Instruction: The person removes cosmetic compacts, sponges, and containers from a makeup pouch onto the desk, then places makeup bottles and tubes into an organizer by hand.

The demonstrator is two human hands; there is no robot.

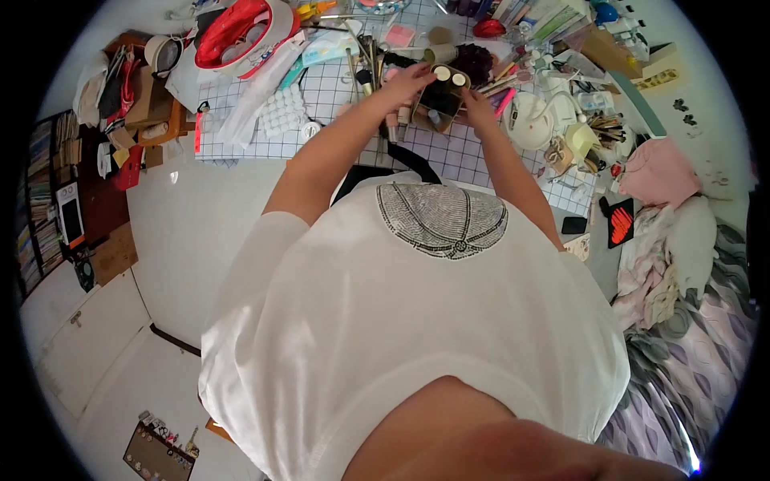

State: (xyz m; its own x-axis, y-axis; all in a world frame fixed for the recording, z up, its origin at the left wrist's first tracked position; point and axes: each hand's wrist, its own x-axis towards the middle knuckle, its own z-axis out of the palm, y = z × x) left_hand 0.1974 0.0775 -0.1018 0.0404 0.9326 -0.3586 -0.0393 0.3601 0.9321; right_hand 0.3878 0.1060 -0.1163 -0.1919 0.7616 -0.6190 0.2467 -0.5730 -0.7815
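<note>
A small brown open box [431, 122] stands on the grid-patterned table between my two hands. It holds a few dark containers, and two round pale lids [450, 76] show at its far end. My left hand [407, 86] is closed at the box's far left edge, fingers bent over the rim. On the opposite side, my right hand [480, 107] grips the right wall. Makeup brushes [366, 70] and a small pinkish bottle [391, 127] are close to my left hand. A pink stick-shaped item [504, 103] lies just right of my right hand.
A red-lined white container [245, 40] is at the back left, near a bumpy white pad [282, 111]. Dark curly material [472, 64] lies behind the box. A round white dish [529, 120] and a yellowish cup [581, 141] crowd the right side.
</note>
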